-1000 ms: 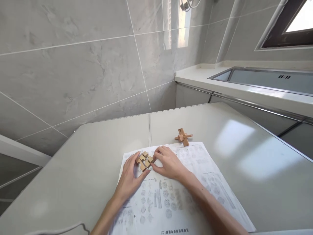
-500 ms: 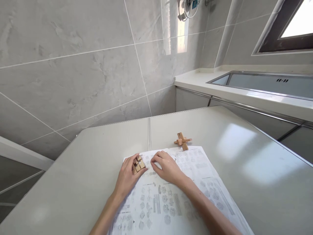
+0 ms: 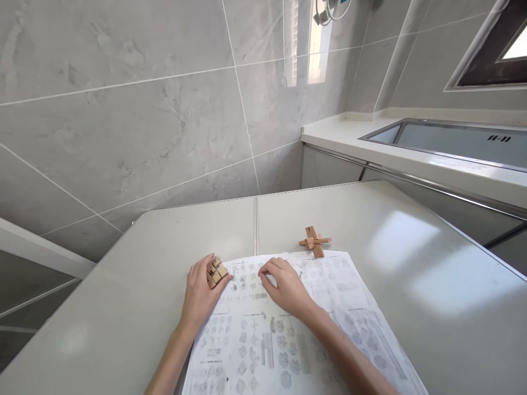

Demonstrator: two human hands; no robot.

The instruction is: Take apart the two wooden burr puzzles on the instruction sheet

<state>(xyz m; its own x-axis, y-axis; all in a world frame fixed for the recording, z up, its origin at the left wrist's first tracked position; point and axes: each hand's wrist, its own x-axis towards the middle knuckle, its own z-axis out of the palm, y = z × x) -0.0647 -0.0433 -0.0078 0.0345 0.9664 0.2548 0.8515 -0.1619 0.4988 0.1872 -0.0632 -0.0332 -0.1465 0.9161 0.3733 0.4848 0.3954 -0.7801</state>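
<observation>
A small wooden block puzzle (image 3: 219, 274), made up of several cube-like pieces, sits between the thumb and fingers of my left hand (image 3: 199, 289). It is at the upper left edge of a large white instruction sheet (image 3: 257, 307) printed with grey diagrams. My right hand (image 3: 286, 285) rests on the sheet to the right, its fingers curled and the thumb drawn in toward the index finger. Nothing shows in it. Beyond that hand, a cross-shaped wooden interlocking puzzle (image 3: 315, 242) lies at the sheet's far edge, touching neither hand.
The pale table (image 3: 123, 307) has a seam (image 3: 256, 225) running away from me. Grey wall tiles (image 3: 164, 131) stand behind it. At the right is a counter (image 3: 329, 129) with an inset sink (image 3: 453, 137), and a dark-framed window (image 3: 486, 66) above.
My left hand has moved left with the block puzzle, baring more of the sheet's upper left part. The right hand keeps nearly the same curled pose. The view has shifted slightly.
</observation>
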